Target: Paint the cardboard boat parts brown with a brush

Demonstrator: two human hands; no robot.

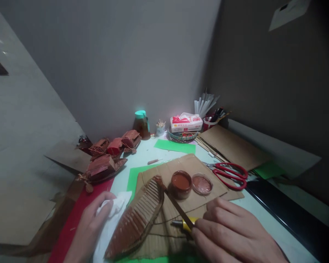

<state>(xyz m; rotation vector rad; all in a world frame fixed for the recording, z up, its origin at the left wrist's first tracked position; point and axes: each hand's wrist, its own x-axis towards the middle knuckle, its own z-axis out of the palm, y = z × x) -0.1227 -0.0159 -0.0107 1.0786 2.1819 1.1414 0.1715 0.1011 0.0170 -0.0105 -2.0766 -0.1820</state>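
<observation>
A boat made of corrugated cardboard (138, 215) lies on a cardboard sheet (181, 241). Its near part is coated reddish brown, while pale ridges show toward the far end. My right hand (233, 230) is closed round the handle of a slim paintbrush (178, 207), whose tip meets the boat's far end. My left hand (90, 223) grips a crumpled white tissue (119, 204) to the left of the boat. An open jar of brown paint (181, 184) stands beyond the brush, its lid (202, 183) beside it. A yellow tube with a dark nozzle (186, 223) lies partly behind my right fingers.
Red scissors (231, 176) lie right of the lid. Several brown model boats (104, 166) stand at the left. Along the back are a teal-lidded jug (142, 125), a toothpick cup (160, 128), a tissue pack (186, 123) on a basket (181, 137), and a pen cup (209, 123).
</observation>
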